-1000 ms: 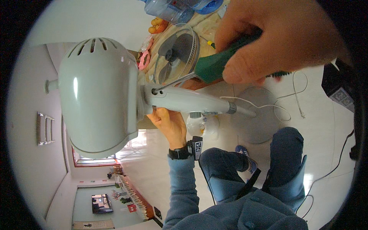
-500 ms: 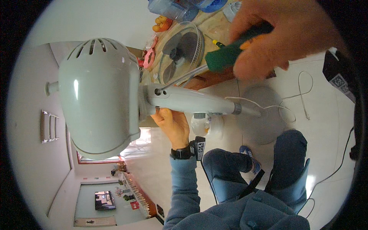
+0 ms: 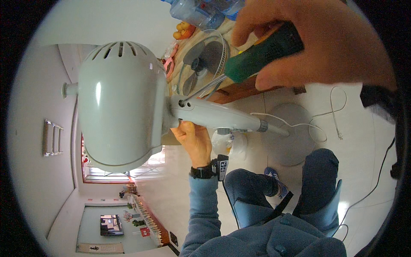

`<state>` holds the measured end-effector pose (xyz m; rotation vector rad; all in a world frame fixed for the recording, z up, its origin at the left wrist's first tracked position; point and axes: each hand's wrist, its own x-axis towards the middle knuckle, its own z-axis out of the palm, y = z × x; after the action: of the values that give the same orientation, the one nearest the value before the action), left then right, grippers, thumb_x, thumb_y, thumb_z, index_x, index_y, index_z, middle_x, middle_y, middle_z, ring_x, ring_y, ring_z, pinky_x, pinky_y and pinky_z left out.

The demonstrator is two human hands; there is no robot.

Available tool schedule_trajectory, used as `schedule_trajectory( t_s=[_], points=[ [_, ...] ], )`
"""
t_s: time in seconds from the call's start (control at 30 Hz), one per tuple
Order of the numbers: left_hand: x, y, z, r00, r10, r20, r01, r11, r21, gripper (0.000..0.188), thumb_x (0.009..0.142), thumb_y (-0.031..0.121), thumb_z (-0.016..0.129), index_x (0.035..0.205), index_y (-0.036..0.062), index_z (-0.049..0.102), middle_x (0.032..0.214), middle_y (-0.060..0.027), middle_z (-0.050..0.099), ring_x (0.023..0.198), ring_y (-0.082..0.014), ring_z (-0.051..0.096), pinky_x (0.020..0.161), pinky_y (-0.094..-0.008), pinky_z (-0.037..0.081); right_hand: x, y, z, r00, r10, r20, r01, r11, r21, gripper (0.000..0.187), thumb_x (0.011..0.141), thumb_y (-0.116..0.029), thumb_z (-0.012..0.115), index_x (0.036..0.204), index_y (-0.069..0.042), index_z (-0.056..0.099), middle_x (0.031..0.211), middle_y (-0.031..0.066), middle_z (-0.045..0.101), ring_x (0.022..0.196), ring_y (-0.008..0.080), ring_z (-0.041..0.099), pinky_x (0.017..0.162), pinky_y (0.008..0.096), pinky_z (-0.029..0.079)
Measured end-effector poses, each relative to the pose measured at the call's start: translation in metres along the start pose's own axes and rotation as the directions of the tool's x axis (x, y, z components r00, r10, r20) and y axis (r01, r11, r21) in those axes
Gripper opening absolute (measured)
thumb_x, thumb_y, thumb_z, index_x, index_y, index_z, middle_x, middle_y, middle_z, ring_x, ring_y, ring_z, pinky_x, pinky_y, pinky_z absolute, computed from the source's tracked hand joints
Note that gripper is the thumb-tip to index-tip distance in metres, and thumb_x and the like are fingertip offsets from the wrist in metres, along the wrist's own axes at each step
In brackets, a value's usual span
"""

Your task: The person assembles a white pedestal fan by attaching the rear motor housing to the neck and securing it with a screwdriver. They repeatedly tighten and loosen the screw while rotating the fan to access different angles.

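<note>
A pale grey standing fan has its rounded motor housing (image 3: 122, 107) at left, joined to a slim neck (image 3: 220, 112). Two dark holes show on top of the neck, near the housing. My right hand (image 3: 317, 47) is round the green and orange handle of a screwdriver (image 3: 257, 58), fingers somewhat loosened, thumb and fingertips at its sides. Its metal shaft slants down left, with the tip at one of the holes. From below, my left hand (image 3: 195, 139) presses curled fingers against the underside of the neck. Part of those fingertips is hidden.
On the table at the back lie a fan blade (image 3: 205, 55) with its wire grille, a bag of orange fruit (image 3: 184, 31) and large blue water bottles (image 3: 197, 13). The round fan base (image 3: 289, 147) stands on the tiled floor beside a white power cord (image 3: 336, 115).
My right fingers have loosened and shifted on the screwdriver handle, which has turned. The tip stays at the hole. The housing appears slightly farther right. My left hand holds its place under the neck.
</note>
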<state>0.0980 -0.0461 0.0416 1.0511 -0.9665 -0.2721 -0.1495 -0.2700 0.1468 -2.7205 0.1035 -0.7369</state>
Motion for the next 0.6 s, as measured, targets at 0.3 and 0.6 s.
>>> schedule_trajectory(
  t_s=[0.3,0.6],
  points=[
    [0.0,0.0,-0.002,1.0,0.004,-0.028,-0.003,1.0,0.015,0.051,0.089,0.019,0.062,0.134,0.0158,0.038,0.131,-0.0092,0.049,0.119,-0.0273,0.049,0.101,-0.0435,0.041,0.002,-0.008,-0.003,0.792,0.211,0.573,-0.517,0.73,0.447,0.049,0.079,-0.039,0.069,0.098,0.005,0.06,0.065,0.0076,0.059,0.042,0.011,0.049,0.035,0.0207,0.04],
    [-0.001,0.002,-0.002,1.0,-0.013,-0.011,0.013,1.0,0.025,0.051,0.089,0.018,0.062,0.134,0.015,0.038,0.132,-0.0087,0.048,0.118,-0.0268,0.049,0.101,-0.0434,0.041,0.004,-0.039,-0.019,0.988,0.077,0.136,-0.053,0.984,-0.167,0.039,0.083,-0.038,0.066,0.095,-0.001,0.065,0.075,0.0084,0.06,0.063,0.0133,0.055,0.056,0.0257,0.044]
  ],
)
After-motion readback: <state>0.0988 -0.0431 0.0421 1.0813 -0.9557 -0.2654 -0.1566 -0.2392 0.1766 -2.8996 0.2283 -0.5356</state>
